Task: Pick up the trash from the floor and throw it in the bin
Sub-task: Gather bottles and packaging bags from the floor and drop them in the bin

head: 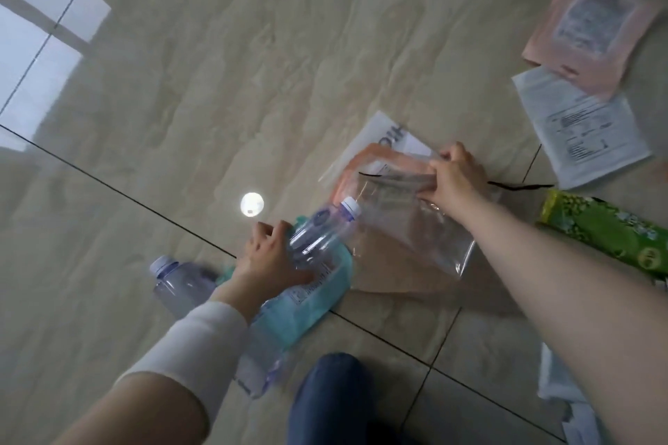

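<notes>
Both hands are down at the tiled floor, each gathering litter, which looks like a way of carrying more to the bin in one trip. The left hand is spread over a clear plastic bottle with a white cap, fingers curled round its body and pressing it against a teal packet beneath, so bottle and packet appear to be grasped as one bundle; the picture is blurred here, so how firm the hold is cannot be told. A second bottle lies on the floor just beside that wrist, not yet picked up. The right hand is clenched on the top edge of a clear plastic bag, pinching it together with an orange-edged wrapper and a white printed sheet under it; gripping thin flat pieces by a shared edge is probably the easiest way to peel them off a smooth tile. More trash is still scattered: a green patterned box near the right forearm, a white leaflet and a pink packet further off, touching each other, and crumpled white paper at the lower right. A thin black string lies by the right hand. No bin is in view, so the throwing away seems some way off.
</notes>
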Demonstrator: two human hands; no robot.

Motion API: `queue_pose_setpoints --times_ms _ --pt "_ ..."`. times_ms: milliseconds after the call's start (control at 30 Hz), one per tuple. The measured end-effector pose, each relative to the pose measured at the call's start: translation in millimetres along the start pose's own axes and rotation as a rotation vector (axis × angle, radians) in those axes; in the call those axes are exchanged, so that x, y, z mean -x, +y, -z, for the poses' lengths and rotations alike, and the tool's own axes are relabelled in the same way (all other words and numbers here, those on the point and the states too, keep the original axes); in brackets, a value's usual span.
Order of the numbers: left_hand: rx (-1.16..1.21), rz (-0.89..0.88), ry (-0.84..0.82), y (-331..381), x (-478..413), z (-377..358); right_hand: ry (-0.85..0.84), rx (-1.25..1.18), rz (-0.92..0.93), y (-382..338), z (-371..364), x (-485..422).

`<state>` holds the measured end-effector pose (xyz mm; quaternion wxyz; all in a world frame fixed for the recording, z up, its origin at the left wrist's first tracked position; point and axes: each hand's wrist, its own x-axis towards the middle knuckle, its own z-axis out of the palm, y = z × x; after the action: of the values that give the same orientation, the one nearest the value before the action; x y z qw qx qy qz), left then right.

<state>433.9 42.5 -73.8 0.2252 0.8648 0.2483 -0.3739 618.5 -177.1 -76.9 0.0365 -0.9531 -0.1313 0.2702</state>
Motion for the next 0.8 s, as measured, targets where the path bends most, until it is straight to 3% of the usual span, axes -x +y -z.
queue_pose_setpoints --times_ms 133,433,667,800 --pt "-0.102 -0.001 -0.002 -2 12 -2 -0.036 -0.024 -0.028 1 0 9" --pt "-0.173 -0.052 -0.138 -2 15 2 0.091 -0.161 -0.112 7 6 26" --pt "-0.063 0.032 -0.076 10 23 -7 0.065 -0.077 -0.070 13 28 37" --pt "0.077 0.084 -0.069 22 41 16 -0.050 -0.090 -0.186 18 54 55"
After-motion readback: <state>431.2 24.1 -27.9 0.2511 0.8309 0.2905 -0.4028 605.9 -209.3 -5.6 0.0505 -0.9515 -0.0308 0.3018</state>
